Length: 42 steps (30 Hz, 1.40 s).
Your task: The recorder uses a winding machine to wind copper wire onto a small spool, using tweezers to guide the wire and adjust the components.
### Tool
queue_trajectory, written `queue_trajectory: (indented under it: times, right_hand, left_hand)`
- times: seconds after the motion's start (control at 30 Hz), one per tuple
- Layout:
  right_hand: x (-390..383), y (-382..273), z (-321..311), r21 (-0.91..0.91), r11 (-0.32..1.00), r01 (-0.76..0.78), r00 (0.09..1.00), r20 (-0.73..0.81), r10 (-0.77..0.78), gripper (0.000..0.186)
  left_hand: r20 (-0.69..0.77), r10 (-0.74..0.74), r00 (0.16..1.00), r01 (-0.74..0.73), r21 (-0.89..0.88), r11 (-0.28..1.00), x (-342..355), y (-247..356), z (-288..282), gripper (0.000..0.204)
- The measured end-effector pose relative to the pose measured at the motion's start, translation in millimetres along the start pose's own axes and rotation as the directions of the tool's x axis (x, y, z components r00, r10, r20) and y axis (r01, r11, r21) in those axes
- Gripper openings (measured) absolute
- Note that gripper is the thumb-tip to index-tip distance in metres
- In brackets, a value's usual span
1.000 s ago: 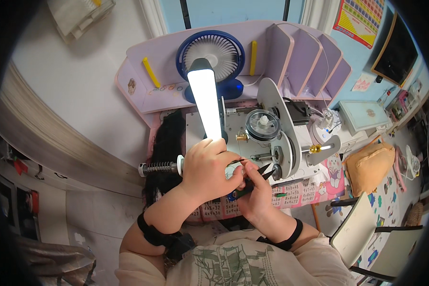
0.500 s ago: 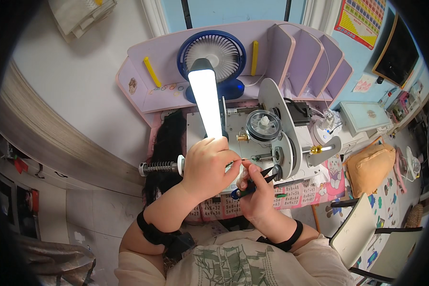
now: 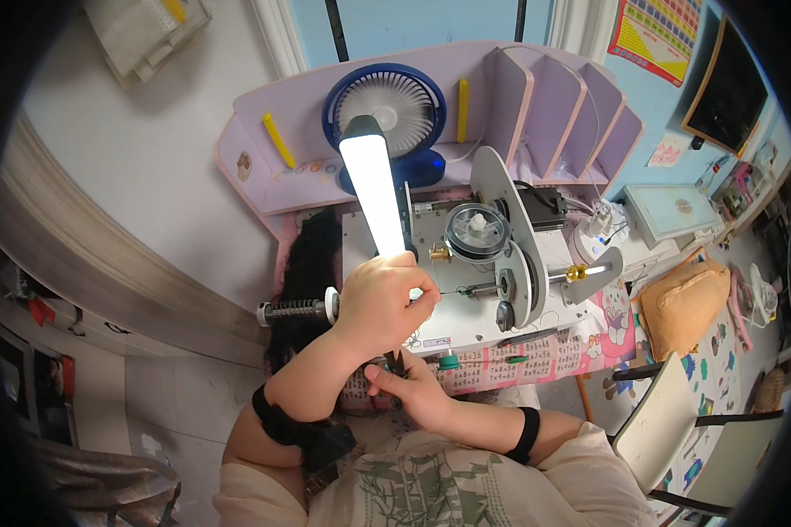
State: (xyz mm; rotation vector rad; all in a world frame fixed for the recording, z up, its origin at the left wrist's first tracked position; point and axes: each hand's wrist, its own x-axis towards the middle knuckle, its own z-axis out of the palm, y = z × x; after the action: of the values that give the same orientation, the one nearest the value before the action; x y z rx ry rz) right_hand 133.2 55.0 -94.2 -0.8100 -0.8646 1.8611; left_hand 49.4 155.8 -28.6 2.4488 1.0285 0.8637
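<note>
My left hand point(image 3: 380, 303) is closed into a fist over the front of a white winding machine point(image 3: 466, 290), its fingertips pinched on a thin thread point(image 3: 448, 292) that runs right to a small metal guide. My right hand point(image 3: 413, 393) lies lower, close to my body at the desk's front edge, gripping a small dark tool point(image 3: 394, 362) whose shape I cannot make out. A clear spool point(image 3: 476, 230) sits on the machine between white disc plates point(image 3: 511, 230).
A lit bar lamp point(image 3: 373, 193) stands over the machine, with a blue fan point(image 3: 385, 104) behind it. A bundle of black hair point(image 3: 303, 272) and a threaded rod point(image 3: 292, 309) lie left. A teal-capped item point(image 3: 448, 360) lies in front. A chair point(image 3: 677, 422) stands right.
My right hand has drawn back from the machine's thread guide, down toward my body, with the dark tool. My left hand has stayed on the thread.
</note>
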Motion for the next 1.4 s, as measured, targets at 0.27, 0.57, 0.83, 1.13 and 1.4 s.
queue_trajectory:
  times: [0.27,0.57,0.83,1.13,1.4]
  right_hand:
    - [-5,4,9,-0.013,1.000,0.004,0.998,0.062,-0.003,0.034]
    - [-6,6,9,0.027,1.000,-0.011,0.995,0.101,0.009,0.037]
    - [-7,6,9,-0.002,0.999,0.049,0.994,0.099,-0.049,0.033]
    - [-7,8,4,-0.006,1.000,-0.011,0.990,0.141,0.011,0.039]
    - [-8,13,1,-0.012,1.000,0.012,0.990,0.144,-0.010,0.047]
  left_hand:
    - [-0.042,0.040,0.998,-0.039,0.025,0.999,-3,0,2,0.007]
    - [-0.074,0.079,0.994,-0.075,0.060,0.995,-3,4,1,0.006]
    - [-0.090,0.127,0.988,-0.124,0.045,0.991,-4,1,2,0.006]
    - [-0.085,0.113,0.990,-0.108,0.067,0.992,-4,4,0,0.006]
    - [-0.080,0.125,0.989,-0.119,0.084,0.989,-5,2,2,0.006]
